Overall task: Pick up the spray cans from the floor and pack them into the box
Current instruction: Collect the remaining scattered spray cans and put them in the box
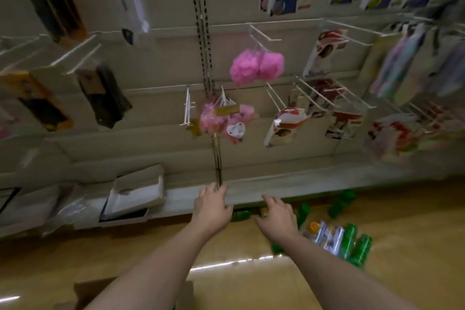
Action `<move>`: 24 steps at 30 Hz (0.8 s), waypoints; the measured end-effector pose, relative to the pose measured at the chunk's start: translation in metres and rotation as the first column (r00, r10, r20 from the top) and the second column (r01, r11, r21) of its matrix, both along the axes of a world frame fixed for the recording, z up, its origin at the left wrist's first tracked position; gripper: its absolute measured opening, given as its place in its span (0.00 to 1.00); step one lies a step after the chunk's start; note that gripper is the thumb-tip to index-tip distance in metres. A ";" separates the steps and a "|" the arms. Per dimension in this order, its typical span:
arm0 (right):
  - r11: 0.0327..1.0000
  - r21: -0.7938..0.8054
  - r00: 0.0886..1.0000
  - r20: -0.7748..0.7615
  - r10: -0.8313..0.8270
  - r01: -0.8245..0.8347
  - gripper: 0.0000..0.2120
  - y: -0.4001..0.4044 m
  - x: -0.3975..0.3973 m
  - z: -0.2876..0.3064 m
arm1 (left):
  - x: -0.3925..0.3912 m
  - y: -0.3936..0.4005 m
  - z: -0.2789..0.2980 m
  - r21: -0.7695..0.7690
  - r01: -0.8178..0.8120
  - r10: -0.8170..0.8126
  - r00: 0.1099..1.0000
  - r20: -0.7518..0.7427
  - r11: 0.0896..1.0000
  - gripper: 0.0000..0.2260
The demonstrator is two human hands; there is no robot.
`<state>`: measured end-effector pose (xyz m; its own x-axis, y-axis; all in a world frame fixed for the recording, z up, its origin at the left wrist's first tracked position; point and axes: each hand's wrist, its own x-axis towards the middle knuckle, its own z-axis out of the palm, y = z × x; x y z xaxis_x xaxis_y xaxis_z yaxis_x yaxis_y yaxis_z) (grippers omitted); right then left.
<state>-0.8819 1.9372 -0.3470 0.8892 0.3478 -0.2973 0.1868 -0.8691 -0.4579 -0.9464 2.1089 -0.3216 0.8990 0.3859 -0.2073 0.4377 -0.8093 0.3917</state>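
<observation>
Both hands empty, fingers spread: left hand (212, 205), right hand (275, 219). Green cylindrical metal spray cans (352, 244) lie on the wooden floor (415, 221) at four o'clock, long axes pointing away, nearest the right.

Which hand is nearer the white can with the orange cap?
Right. The right hand hovers just left of the white can with the orange cap; the left hand is farther left, by the shelf edge.
</observation>
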 end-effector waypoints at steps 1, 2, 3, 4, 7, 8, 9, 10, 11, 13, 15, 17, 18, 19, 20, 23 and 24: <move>1.000 -0.011 1.000 -0.019 0.001 -0.001 0.33 -0.004 0.014 -0.012 | 0.014 -0.002 -0.012 0.002 -0.001 0.001 1.000 -0.009 1.000 0.27; 1.000 -0.029 0.999 -0.039 -0.001 0.000 0.33 -0.007 0.027 -0.028 | 0.027 -0.005 -0.026 -0.002 -0.005 0.005 1.000 -0.022 1.000 0.27; 0.999 -0.051 0.998 -0.056 -0.009 0.006 0.33 -0.009 0.040 -0.045 | 0.040 -0.007 -0.044 -0.011 -0.010 0.009 0.999 -0.042 1.000 0.27; 0.997 -0.074 0.997 -0.075 -0.009 0.004 0.33 -0.012 0.051 -0.065 | 0.051 -0.010 -0.063 -0.024 -0.015 0.014 0.998 -0.064 1.000 0.26; 0.989 -0.146 0.986 -0.166 -0.030 0.005 0.34 -0.015 0.075 -0.132 | 0.074 -0.013 -0.132 -0.043 -0.005 -0.001 0.990 -0.138 0.999 0.27; 0.985 -0.171 0.981 -0.188 -0.048 0.016 0.34 -0.016 0.081 -0.157 | 0.079 -0.013 -0.158 -0.040 0.009 -0.015 0.985 -0.170 0.999 0.28; 0.982 -0.190 0.978 -0.199 -0.061 0.022 0.33 -0.016 0.087 -0.183 | 0.085 -0.011 -0.184 -0.040 0.015 -0.023 0.980 -0.196 0.999 0.29; 0.979 -0.201 0.978 -0.199 -0.069 0.028 0.32 -0.015 0.095 -0.210 | 0.092 -0.007 -0.212 -0.043 0.013 -0.022 0.977 -0.214 0.999 0.29; 0.978 -0.207 0.976 -0.202 -0.081 0.038 0.32 -0.012 0.104 -0.242 | 0.102 -0.001 -0.244 -0.045 0.005 -0.015 0.972 -0.233 0.999 0.29; 0.976 -0.210 0.973 -0.210 -0.099 0.054 0.32 -0.005 0.127 -0.314 | 0.126 0.015 -0.315 -0.031 -0.003 -0.005 0.970 -0.243 0.999 0.28; 0.971 -0.230 0.967 -0.225 -0.119 0.066 0.31 0.002 0.150 -0.391 | 0.147 0.034 -0.388 -0.020 -0.020 0.014 0.966 -0.260 1.000 0.28; 0.969 -0.231 0.962 -0.231 -0.145 0.090 0.31 0.009 0.168 -0.464 | 0.164 0.052 -0.458 -0.022 -0.035 0.028 0.963 -0.267 0.999 0.28; 0.970 -0.223 0.961 -0.234 -0.148 0.095 0.32 0.012 0.176 -0.498 | 0.172 0.061 -0.491 -0.010 -0.037 0.033 0.964 -0.264 0.999 0.28; 0.971 -0.218 0.958 -0.243 -0.152 0.099 0.33 0.016 0.183 -0.530 | 0.181 0.070 -0.521 0.006 -0.034 0.034 0.964 -0.263 0.999 0.28; 0.969 -0.221 0.954 -0.251 -0.162 0.107 0.34 0.019 0.189 -0.559 | 0.190 0.078 -0.549 0.017 -0.028 0.031 0.963 -0.268 0.999 0.29; 0.957 -0.272 0.964 -0.208 -0.163 0.104 0.35 0.027 0.206 -0.631 | 0.211 0.100 -0.621 0.044 -0.024 0.034 0.966 -0.257 0.999 0.29; 0.950 -0.303 0.974 -0.179 -0.139 0.080 0.37 0.030 0.209 -0.650 | 0.214 0.105 -0.640 0.052 -0.027 0.039 0.966 -0.255 0.998 0.29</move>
<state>-0.6729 1.9671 -0.9969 0.8308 0.1231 -0.5428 0.0154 -0.9800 -0.1986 -0.7321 2.2142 -0.9613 0.8051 0.4294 -0.4092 0.5450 -0.8077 0.2249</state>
